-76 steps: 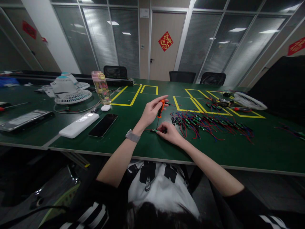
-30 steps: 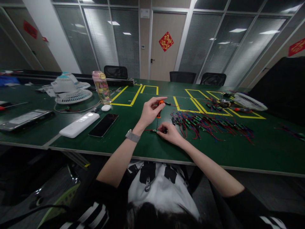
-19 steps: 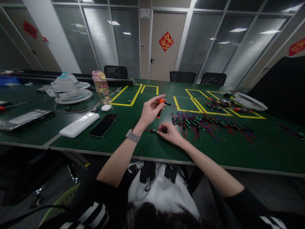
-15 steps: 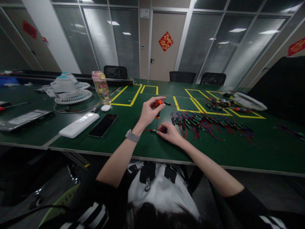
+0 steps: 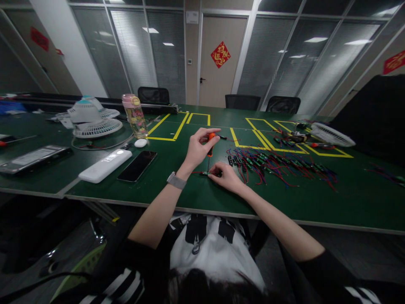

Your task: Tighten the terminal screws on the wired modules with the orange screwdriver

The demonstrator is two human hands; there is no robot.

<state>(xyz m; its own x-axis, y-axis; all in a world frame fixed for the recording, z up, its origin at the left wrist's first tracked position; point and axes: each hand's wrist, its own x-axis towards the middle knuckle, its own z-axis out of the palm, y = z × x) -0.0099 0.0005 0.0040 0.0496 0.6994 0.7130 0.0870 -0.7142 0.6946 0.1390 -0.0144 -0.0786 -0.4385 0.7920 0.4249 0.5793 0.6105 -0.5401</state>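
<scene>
My left hand, with a watch on the wrist, grips the orange handle of a small screwdriver held upright, its tip down on a small circuit board with red wires. My right hand pinches that board and presses it to the green table. A spread of similar small boards with red and blue wires lies just to the right of my hands.
To the left lie a black phone, a white power bank, a white mouse, a pink-capped bottle and a fan part. Another fan grille and tools sit far right. Yellow tape marks boxes on the table.
My left fingers have shifted on the screwdriver handle, which has tilted slightly while its tip stays on the board. My right hand has stayed in place on the board.
</scene>
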